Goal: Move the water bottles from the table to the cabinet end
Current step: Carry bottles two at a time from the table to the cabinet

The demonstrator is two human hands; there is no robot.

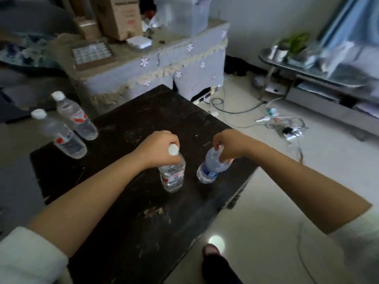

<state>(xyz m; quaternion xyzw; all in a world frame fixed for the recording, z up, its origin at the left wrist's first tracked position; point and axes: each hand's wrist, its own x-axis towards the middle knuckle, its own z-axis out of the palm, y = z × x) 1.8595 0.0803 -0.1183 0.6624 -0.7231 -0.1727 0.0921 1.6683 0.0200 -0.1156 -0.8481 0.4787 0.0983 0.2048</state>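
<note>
Several clear water bottles stand on a dark wooden table. My left hand grips the neck of a red-labelled bottle with a white cap, near the table's middle. My right hand grips the top of a blue-labelled bottle just to its right, close to the table's right edge; its cap is hidden by my fingers. Two more red-labelled bottles stand at the table's far left corner, one nearer and one behind it. Beyond the table stands the cabinet, draped in a flowered cloth.
Cardboard boxes, a clear tray and a white box crowd the cabinet top. Cables and a power strip lie on the pale floor to the right. A glass TV stand is at the far right. My foot is beside the table.
</note>
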